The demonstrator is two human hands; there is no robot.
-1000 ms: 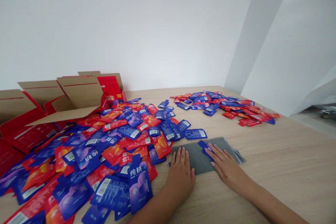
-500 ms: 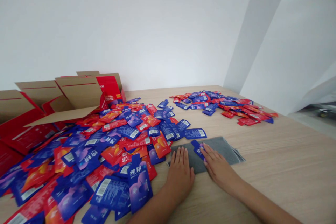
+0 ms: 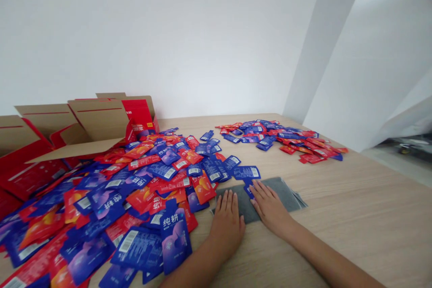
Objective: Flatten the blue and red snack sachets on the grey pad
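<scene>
A folded grey cloth [image 3: 278,191] lies flat on the wooden table in front of me. My left hand [image 3: 228,216] rests palm down on its left end, fingers stretched out. Flat over a blue pouch [image 3: 249,189] on the cloth is my right hand [image 3: 270,207], its fingers extended and covering most of that pouch. Just behind, another blue pouch [image 3: 247,172] with a white barcode label lies on the table. To the left of my left hand, a blue pouch with purple fruit [image 3: 174,236] sits at the edge of a large pile.
The large pile of red and blue pouches [image 3: 135,189] spreads over the table's left side. Open red cardboard boxes [image 3: 97,121] stand behind it. A smaller pouch pile [image 3: 270,135] lies at the back right. A white wall [image 3: 202,45] rises beyond the table [image 3: 337,216].
My right hand has slid slightly away from me over the blue pouch, which now shows less and sits nearer the pouch behind. My left hand stays on the cloth. The view has shifted a little.
</scene>
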